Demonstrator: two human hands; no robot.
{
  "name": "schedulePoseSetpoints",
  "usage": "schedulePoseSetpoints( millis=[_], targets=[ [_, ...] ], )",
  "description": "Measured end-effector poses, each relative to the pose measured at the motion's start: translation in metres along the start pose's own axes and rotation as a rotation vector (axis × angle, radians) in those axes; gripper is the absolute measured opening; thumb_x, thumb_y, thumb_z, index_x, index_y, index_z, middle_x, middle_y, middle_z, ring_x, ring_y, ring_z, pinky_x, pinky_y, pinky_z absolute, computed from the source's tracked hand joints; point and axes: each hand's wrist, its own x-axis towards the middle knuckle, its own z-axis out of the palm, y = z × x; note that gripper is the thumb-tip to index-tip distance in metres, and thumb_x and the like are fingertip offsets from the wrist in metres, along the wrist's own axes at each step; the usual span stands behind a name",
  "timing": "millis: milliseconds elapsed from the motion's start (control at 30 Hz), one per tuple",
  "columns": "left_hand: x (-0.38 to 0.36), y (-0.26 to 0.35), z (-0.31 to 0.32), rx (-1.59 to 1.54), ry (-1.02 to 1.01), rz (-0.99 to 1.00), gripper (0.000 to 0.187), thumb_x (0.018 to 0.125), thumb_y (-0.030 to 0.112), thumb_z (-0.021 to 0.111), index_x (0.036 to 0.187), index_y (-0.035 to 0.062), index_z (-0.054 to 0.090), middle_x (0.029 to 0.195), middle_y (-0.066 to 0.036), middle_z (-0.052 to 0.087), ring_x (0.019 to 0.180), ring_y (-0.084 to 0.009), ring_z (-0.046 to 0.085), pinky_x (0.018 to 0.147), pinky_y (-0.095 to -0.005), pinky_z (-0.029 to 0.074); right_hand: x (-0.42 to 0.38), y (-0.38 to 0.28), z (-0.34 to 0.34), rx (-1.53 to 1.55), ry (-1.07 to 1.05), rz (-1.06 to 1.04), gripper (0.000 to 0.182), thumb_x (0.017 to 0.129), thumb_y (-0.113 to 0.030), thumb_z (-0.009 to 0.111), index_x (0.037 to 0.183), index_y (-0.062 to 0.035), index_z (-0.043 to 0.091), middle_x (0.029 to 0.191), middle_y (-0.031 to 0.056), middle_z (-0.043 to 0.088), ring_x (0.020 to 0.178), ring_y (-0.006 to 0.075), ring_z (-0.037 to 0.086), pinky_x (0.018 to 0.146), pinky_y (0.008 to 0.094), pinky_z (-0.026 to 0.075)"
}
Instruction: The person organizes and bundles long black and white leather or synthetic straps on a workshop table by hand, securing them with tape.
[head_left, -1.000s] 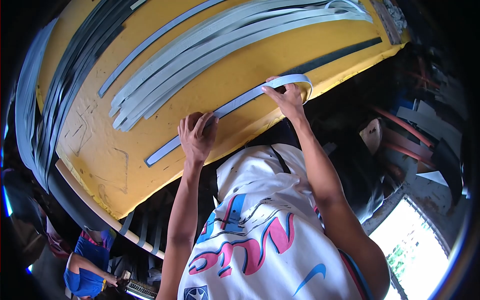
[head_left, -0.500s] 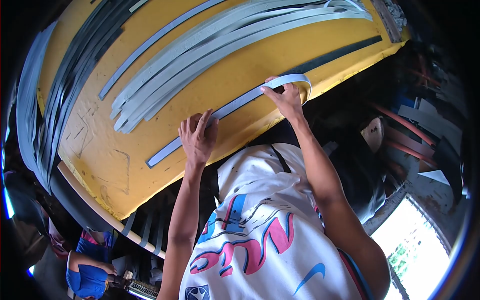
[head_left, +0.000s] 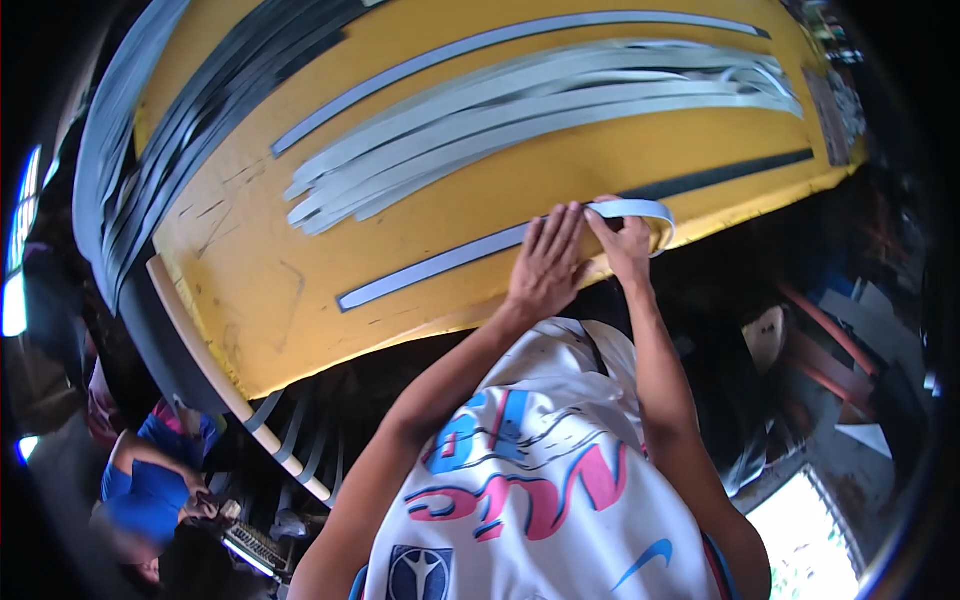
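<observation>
A light strip (head_left: 440, 264) lies on top of a dark strip (head_left: 720, 176) along the near edge of the yellow table. My left hand (head_left: 549, 262) rests flat on the light strip, fingers stretched out, close beside my right hand. My right hand (head_left: 624, 238) pinches the light strip where it lifts off the dark one, and its free end curls back in a loop to the right. Past the hands, the dark strip shows uncovered.
The yellow table (head_left: 240, 250) bears a bundle of pale strips (head_left: 450, 130), another light-on-dark strip (head_left: 480, 42) and a bundle of dark strips (head_left: 215, 95). A wooden rail (head_left: 235, 395) runs by its left edge. A person in blue (head_left: 150, 480) is at the lower left.
My left hand has slid right along the light strip, up to my right hand, and flattened. The view has shifted, so the table sits differently in it.
</observation>
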Motion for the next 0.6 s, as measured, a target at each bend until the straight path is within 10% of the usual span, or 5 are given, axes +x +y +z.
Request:
schedulePoseSetpoints(
  millis=[600],
  targets=[
    [-0.191,-0.11,-0.103,0.408,0.001,-0.803,0.073,0.104,0.055,0.027,0.159,0.0089,0.015,0.166,-0.01,0.013,0.154,-0.0292,0.009,0.12,-0.058,0.001,0.0,-0.002,0.003,0.0,0.032,-0.045,0.027,0.084,-0.02,0.079,0.103,-0.003,0.069,0.083,0.0056,0.068,0.069,0.014,0.06,0.065,0.0299,0.05]
  ],
)
